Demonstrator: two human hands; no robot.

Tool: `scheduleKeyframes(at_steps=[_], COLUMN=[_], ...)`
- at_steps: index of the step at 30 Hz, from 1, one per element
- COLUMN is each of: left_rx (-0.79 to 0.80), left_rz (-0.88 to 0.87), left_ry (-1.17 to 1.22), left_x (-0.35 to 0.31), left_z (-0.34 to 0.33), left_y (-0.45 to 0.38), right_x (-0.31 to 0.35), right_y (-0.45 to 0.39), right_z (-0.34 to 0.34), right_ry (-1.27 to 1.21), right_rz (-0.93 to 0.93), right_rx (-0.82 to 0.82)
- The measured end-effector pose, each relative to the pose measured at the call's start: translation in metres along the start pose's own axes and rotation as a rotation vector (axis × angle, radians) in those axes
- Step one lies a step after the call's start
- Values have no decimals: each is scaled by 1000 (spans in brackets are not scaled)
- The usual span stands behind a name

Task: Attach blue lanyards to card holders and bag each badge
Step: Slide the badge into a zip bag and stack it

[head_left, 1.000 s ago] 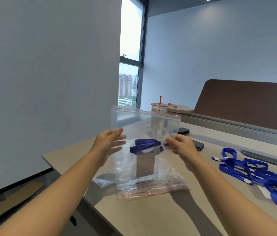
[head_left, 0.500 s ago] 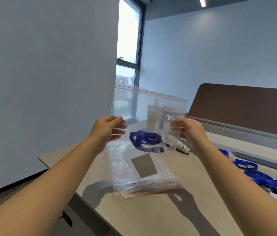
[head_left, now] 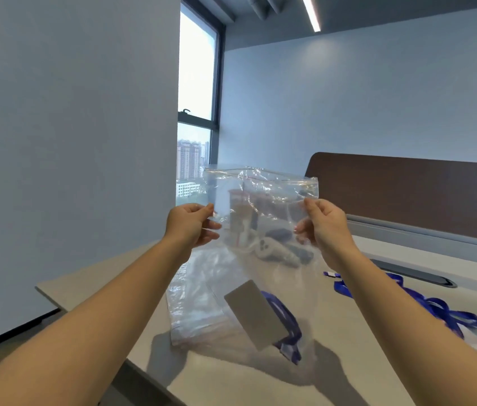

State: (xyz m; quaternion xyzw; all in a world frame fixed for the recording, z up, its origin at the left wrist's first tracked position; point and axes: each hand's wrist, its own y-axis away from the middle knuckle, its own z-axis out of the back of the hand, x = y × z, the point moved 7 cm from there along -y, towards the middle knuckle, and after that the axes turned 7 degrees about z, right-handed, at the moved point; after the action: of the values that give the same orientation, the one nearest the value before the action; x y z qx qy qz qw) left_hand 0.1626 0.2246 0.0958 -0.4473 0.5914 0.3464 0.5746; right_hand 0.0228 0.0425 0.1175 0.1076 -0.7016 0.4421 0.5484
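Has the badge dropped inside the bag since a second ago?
Yes. The badge has slid down from between the hands to the bottom of the bag, now tilted, level with the stack of bags on the desk.

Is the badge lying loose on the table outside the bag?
No, the badge hangs inside the clear bag held up by both hands.
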Motion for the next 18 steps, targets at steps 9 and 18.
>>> scheduleKeyframes(at_steps=[9,18], left_rx=[151,277], left_rz=[30,-181], left_ry=[-33,-130], left_x=[26,9], left_z=[-5,-14], left_y=[9,24], right_x=[-43,-14], right_y=[27,26], right_z=[8,21], right_ry=[43,197], right_rz=[-51,135], right_rx=[6,-20])
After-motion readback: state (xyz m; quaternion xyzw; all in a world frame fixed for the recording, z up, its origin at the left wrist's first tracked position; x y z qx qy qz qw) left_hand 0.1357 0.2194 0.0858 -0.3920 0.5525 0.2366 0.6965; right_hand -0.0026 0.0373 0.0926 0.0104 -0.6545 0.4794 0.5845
